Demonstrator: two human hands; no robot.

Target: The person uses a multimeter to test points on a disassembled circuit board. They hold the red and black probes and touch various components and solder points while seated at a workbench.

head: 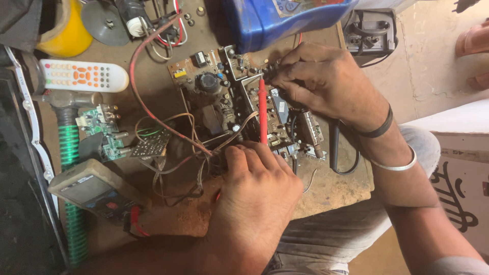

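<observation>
On a dusty brown worktable [336, 191], left hand [257, 196] grip closed on red probe [263, 109], right hand [326, 81] pinching circuit board [234, 97], pale floor beyond.

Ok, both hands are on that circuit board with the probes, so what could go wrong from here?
1. The red probe in the left hand lies across crowded parts of the circuit board; a slip could bridge neighbouring contacts.
2. Loose wires tangle beside that hand, so a snag might drag the board.
3. The multimeter sits near the table edge with its leads taut-looking; a tug may pull it.
</observation>
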